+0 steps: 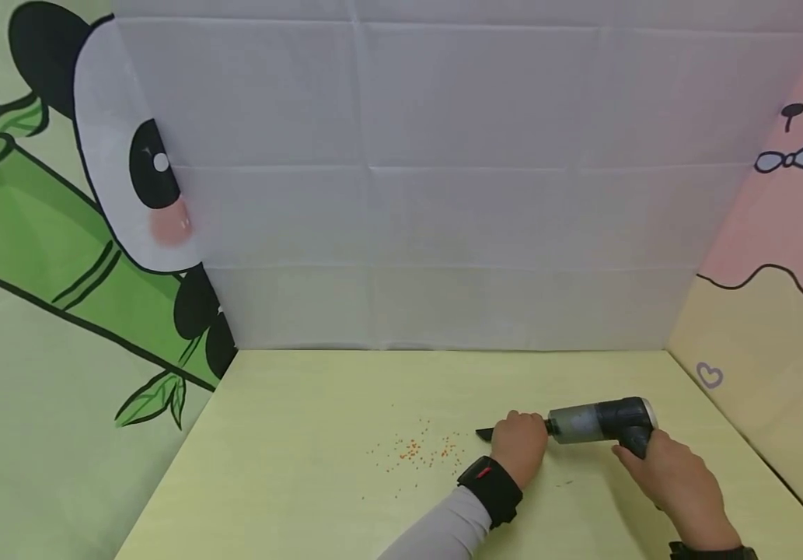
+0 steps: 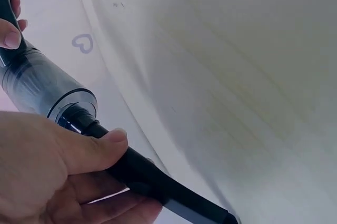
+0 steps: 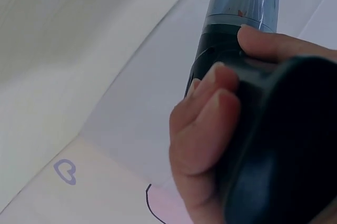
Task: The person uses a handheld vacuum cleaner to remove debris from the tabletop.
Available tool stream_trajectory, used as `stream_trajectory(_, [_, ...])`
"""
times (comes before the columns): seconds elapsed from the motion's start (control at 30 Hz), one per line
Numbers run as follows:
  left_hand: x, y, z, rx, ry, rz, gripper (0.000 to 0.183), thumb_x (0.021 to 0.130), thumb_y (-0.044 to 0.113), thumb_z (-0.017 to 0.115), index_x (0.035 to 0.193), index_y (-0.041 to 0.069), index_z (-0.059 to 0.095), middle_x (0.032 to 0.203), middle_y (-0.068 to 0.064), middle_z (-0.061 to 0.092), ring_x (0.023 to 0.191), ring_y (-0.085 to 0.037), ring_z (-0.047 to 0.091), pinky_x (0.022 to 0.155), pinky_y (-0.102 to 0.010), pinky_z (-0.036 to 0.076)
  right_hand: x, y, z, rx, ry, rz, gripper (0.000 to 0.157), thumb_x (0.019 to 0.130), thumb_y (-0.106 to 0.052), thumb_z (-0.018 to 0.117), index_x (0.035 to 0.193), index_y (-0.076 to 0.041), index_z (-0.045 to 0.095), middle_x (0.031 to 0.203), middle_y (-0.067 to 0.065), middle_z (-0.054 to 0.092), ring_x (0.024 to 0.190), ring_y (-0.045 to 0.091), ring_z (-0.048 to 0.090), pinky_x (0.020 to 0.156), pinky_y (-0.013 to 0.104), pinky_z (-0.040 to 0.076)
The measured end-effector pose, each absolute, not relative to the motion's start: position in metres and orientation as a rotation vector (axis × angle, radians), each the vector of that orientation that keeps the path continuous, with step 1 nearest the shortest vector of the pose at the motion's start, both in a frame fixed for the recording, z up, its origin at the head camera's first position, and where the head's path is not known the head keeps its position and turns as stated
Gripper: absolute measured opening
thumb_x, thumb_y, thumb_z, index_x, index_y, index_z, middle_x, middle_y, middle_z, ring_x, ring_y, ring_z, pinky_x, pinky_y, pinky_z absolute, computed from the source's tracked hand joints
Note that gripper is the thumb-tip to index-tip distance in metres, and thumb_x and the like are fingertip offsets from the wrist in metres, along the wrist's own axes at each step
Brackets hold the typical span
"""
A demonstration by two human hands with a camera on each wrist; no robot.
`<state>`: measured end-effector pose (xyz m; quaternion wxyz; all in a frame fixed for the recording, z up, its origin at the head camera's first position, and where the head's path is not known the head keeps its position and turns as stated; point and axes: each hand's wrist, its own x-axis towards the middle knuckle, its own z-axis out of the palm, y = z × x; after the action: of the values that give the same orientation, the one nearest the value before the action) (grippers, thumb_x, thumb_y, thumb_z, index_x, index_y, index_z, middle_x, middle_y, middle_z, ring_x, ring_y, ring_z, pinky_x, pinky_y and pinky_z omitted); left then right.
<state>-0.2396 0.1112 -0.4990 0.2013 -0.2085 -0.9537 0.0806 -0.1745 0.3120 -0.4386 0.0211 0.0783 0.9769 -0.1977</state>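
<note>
A dark handheld vacuum cleaner (image 1: 576,424) with a clear dust cup (image 2: 50,84) is held above the table, its long black nozzle (image 2: 152,182) pointing left. My right hand (image 1: 684,478) grips its handle; in the right wrist view the fingers (image 3: 202,134) curl round the dark body. Farther forward, my left hand (image 1: 518,447) holds the nozzle between thumb and fingers, just ahead of the dust cup. Small orange bits (image 1: 411,449) lie scattered on the table left of the nozzle tip. A small orange speck shows inside the dust cup in the right wrist view.
The pale yellow table (image 1: 289,404) meets a white back wall (image 1: 471,194). A panda and bamboo picture (image 1: 142,194) covers the left wall. On the right, a pink and cream wall (image 1: 779,233) runs along the table's edge.
</note>
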Motion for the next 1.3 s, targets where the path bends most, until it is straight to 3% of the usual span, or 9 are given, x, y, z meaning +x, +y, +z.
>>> stream_trajectory(0.3, [-0.262,0.111,-0.503,-0.464,-2.689,0.154,0.016,0.095,0.03,0.07,0.083,0.02,0.067,0.072,0.006,0.063,0.068,-0.008,0.058,0.053,-0.021,0.048,-0.209,0.31,-0.442,0.141,3.063,-0.61,0.06,0.095,-0.05,0.063,0.095,0.01,0.056,0.068,0.008,0.054,0.054,0.022,0.053,0.047,0.036,0.04])
stream_trajectory(0.67, [-0.248,0.107,-0.495,-0.448,-2.693,0.239,0.012,0.092,0.026,0.073,0.084,0.018,0.069,0.072,0.006,0.064,0.067,-0.008,0.058,0.059,-0.019,0.049,-0.207,0.308,-0.445,0.099,3.068,-0.62,0.052,0.093,-0.05,0.065,0.088,0.001,0.055,0.069,0.006,0.053,0.055,0.021,0.052,0.048,0.034,0.037])
stream_trajectory(1.1, [-0.214,0.098,-0.482,-0.523,-2.773,0.154,0.016,0.088,0.024,0.075,0.073,0.019,0.071,0.069,0.008,0.064,0.064,-0.01,0.06,0.056,-0.023,0.049,-0.177,0.304,-0.442,0.107,3.067,-0.578,0.051,0.093,-0.047,0.067,0.089,0.002,0.055,0.069,0.004,0.05,0.059,0.021,0.047,0.05,0.034,0.035])
stream_trajectory(1.3, [-0.199,0.097,-0.478,-0.52,-2.889,0.153,0.018,0.087,0.023,0.075,0.07,0.02,0.071,0.068,0.009,0.065,0.064,-0.009,0.061,0.058,-0.023,0.049,-0.163,0.301,-0.439,0.088,3.038,-0.555,0.049,0.093,-0.05,0.067,0.089,-0.003,0.053,0.07,0.002,0.048,0.063,0.022,0.047,0.055,0.036,0.036])
